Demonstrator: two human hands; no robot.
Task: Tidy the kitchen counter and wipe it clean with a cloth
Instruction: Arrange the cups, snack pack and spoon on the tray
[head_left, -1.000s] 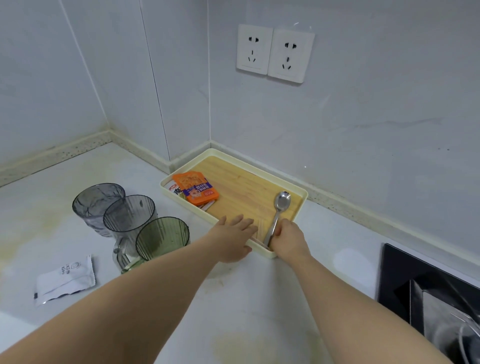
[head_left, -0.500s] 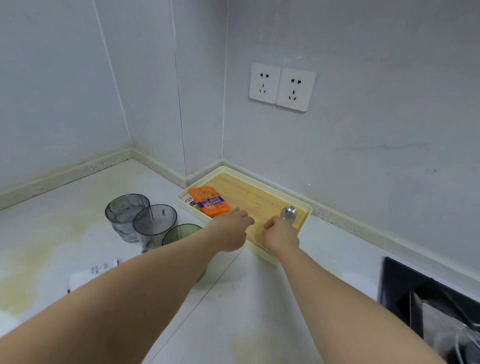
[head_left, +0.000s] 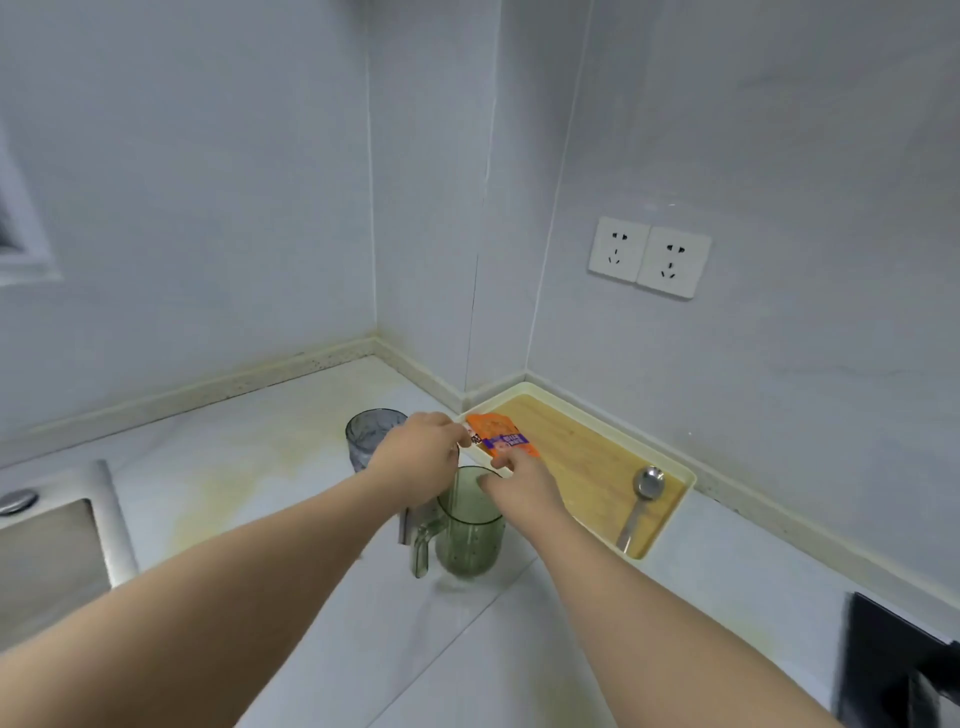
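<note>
Our left hand fingers look curled at the orange packet's left edge, grip unclear; right hand fingertips touch its near edge, loosely together; packet lies in the tray's far-left corner; spoon at its right end; green cup just below our hands.

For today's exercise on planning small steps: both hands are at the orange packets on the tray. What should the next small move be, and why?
Probably close both hands on the orange packets and lift them off the tray. The left hand and right hand already reach their near edges, but neither has a clear grip. The packets, like the spoon, must go before the counter is wiped.
</note>
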